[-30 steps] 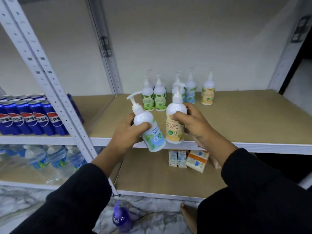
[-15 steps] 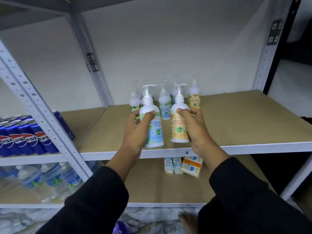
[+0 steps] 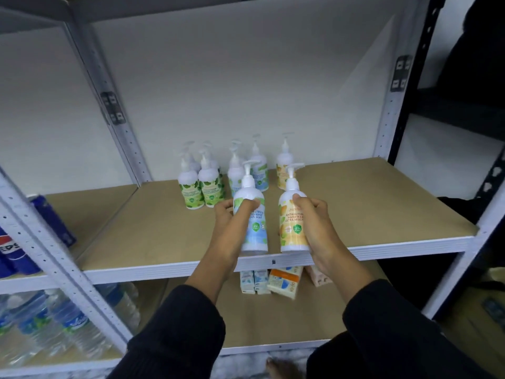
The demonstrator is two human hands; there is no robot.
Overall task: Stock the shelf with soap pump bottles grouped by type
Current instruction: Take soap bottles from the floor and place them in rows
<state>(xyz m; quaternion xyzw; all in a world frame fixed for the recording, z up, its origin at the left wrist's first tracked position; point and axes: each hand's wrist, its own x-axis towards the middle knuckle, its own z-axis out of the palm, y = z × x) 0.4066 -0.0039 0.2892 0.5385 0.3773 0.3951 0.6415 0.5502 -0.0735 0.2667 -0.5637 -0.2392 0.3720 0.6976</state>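
Two at once: holding one soap pump bottle in each hand. Gripping the blue bottle (image 3: 257, 231) in the left hand (image 3: 226, 222), with fingers and thumb curled round its upper half. Gripping the yellow bottle (image 3: 291, 228) in the right hand (image 3: 314, 225), with fingers wrapped round its right side and thumb up near the neck. Both upright, pumps on top, side by side with a small gap between. Held over the front edge of the shelf (image 3: 153, 228), close to the middle. Cannot tell whether touching the board or just above it.

Farther back on the same shelf, near the wall: more bottles in little groups. On the left, green bottles (image 3: 191, 190), packed close together. Next to those, back blue bottles (image 3: 261, 173). On the right, the far yellow bottle (image 3: 281, 173). All upright, and apart from the two in the hands.

Down on the lower shelf (image 3: 246, 324), right under the hands: small boxes (image 3: 257, 281), some standing, one tilted. Off to the left, in the next rack: blue cola cans (image 3: 11, 250) up on a shelf, and water bottles (image 3: 71, 324) below. Black sleeves (image 3: 175, 337) on both arms. At the very bottom, a bare foot (image 3: 281, 369) on the floor.
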